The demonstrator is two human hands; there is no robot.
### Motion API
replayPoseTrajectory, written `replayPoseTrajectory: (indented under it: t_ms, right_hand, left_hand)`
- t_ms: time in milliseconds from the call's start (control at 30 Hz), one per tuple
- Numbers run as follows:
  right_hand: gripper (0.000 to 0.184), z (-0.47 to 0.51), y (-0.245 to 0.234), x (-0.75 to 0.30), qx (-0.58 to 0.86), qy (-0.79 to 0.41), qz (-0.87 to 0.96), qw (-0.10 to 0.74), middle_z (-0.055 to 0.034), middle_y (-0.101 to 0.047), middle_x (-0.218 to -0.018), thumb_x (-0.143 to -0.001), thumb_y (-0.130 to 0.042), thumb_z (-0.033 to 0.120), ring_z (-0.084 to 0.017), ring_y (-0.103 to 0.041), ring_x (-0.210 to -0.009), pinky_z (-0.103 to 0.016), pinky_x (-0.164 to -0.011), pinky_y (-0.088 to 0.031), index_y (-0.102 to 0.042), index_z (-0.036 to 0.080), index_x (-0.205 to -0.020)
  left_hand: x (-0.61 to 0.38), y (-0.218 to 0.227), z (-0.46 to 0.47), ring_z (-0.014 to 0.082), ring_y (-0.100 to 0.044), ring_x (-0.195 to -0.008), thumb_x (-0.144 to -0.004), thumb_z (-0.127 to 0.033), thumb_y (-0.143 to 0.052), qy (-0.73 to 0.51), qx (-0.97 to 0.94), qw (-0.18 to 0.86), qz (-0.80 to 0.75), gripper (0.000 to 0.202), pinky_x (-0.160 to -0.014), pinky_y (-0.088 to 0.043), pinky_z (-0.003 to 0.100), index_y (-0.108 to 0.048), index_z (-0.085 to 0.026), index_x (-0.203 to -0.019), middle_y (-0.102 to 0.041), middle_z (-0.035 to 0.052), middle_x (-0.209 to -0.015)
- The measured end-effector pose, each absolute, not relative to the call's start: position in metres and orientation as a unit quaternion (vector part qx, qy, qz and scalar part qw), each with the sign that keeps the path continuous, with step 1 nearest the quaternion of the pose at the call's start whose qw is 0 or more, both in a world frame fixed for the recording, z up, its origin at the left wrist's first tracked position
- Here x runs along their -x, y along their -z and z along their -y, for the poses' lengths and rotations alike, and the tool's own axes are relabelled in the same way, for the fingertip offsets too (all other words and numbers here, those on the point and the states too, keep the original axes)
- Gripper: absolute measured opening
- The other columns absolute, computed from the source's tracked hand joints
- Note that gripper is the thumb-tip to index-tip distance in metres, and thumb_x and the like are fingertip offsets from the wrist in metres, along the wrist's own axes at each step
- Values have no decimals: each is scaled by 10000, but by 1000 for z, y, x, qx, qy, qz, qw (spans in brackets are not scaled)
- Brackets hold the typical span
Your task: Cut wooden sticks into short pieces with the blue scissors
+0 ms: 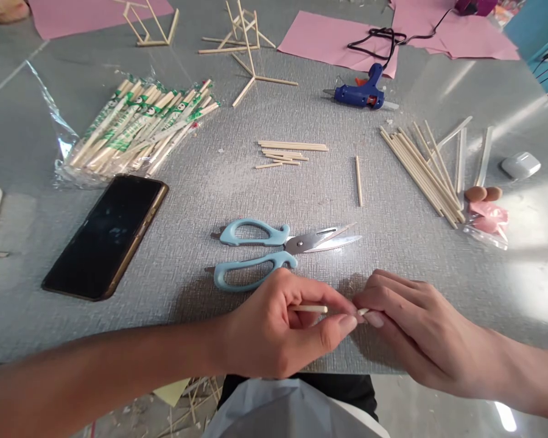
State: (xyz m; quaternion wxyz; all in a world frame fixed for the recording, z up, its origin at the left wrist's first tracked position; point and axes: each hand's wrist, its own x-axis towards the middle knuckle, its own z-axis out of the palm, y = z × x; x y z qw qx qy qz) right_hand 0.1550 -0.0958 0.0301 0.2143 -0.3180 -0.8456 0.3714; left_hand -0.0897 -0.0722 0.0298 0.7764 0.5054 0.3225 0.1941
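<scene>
My left hand (296,325) is curled around a short piece of wooden chopstick (313,309), its cut end showing between thumb and forefinger. Its fingertips meet those of my right hand (406,322), which pinches another small chopstick piece (363,311); most of that piece is hidden by the fingers. Just beyond my hands lie light-blue-handled scissors (296,243) with their blades slightly apart. A single cut stick (358,181) rests farther up, and a small group of sticks in different lengths (292,146) lies to its left.
A black phone (106,237) and a bag of wrapped chopsticks (141,125) are on the left. Stick frames (251,76) stand at the back. A blue glue gun (360,91) trails a black cord over pink paper (333,36). Loose sticks (420,170) and a white case (520,165) lie right.
</scene>
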Motion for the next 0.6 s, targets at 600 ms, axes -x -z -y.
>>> replayPoseTrajectory:
  t_ms: [600]
  right_hand:
    - [156,93,-37,-158,293,-360,851,245,-7,-614,-818,-1096,-454,101,-138,-527,-696,-262,-617,-450,-582,183,-1127]
  left_hand:
    - [91,-34,71,96,-411,-591,-918,-253,-725,-163,-535,769,-310,289,-473,-314,211,-875,-12,-972,-568,13,-628]
